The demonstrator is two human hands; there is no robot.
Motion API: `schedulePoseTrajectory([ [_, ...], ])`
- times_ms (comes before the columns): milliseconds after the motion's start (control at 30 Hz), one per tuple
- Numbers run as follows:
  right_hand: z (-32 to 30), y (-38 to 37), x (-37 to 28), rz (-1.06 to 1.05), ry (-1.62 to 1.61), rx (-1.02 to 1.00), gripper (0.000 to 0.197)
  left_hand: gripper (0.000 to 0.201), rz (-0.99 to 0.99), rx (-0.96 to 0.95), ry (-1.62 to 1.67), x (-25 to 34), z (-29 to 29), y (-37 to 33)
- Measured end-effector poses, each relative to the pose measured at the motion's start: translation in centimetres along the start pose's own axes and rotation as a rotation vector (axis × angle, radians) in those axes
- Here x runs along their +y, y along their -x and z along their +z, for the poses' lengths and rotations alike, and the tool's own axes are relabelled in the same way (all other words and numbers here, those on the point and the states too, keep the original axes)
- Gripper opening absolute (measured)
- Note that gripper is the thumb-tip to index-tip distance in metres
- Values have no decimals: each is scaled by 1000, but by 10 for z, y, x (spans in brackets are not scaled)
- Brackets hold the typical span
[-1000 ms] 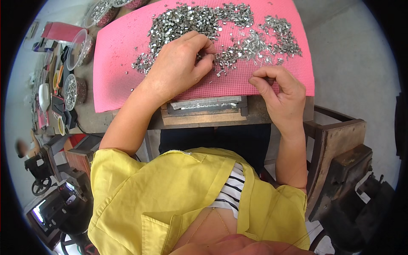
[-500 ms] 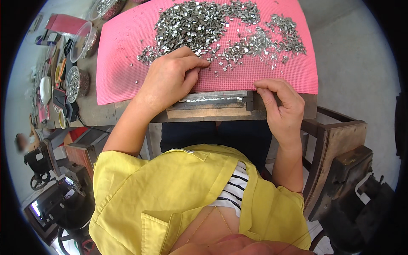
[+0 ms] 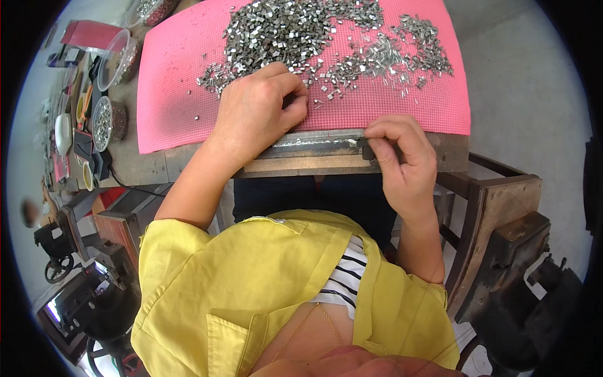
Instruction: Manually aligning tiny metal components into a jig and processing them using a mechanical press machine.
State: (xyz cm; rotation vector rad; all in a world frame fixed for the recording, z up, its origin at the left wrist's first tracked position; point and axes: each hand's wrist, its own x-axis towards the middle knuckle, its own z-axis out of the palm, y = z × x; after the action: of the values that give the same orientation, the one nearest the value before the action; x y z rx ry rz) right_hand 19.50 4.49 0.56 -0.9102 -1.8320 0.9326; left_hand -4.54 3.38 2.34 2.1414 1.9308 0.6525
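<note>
A dark metal bar-shaped fixture (image 3: pixel 295 151) lies along the bench's near edge, with a row of small bright pieces set along it. My left hand (image 3: pixel 257 110) rests on the pink textured mat (image 3: pixel 169 107), its fingers curled with the tips together just above the fixture; what they hold, if anything, is hidden. My right hand (image 3: pixel 407 147) pinches thumb and forefinger together at the fixture's right end, and anything between them is too small to make out. Beyond the left hand spreads a heap of small square metal pieces (image 3: pixel 276 34), with slim metal strips (image 3: pixel 389 58) to its right.
At the left of the wooden bench (image 3: pixel 141 168) stand clear plastic tubs, one a round tub of metal bits (image 3: pixel 108 124). Tools and a white oval object (image 3: pixel 63 133) lie beyond them. Dark machinery (image 3: pixel 515 276) stands at the lower right, beside a wooden frame (image 3: pixel 502 207).
My right hand has moved left, to the fixture's right end. My left hand has shifted slightly, its forefinger drawn further in. The view has moved a little.
</note>
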Motion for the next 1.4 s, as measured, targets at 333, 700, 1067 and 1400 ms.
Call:
schedulePoseTrajectory([
  [333, 10, -2, 0, 41, 54, -73, 17, 10, 189, 19, -138, 0, 5, 7],
  [700, 14, -5, -1, 32, 121, -97, 15, 7, 191, 74, -269, 13, 6, 16],
  [1067, 15, -4, -2, -89, 225, -81, 17, 11, 77, 41, 297, 24, 4, 30],
  [1400, 12, -1, 12, 88, -83, 36, 26, 13, 183, 178, 218, 33, 24, 39],
])
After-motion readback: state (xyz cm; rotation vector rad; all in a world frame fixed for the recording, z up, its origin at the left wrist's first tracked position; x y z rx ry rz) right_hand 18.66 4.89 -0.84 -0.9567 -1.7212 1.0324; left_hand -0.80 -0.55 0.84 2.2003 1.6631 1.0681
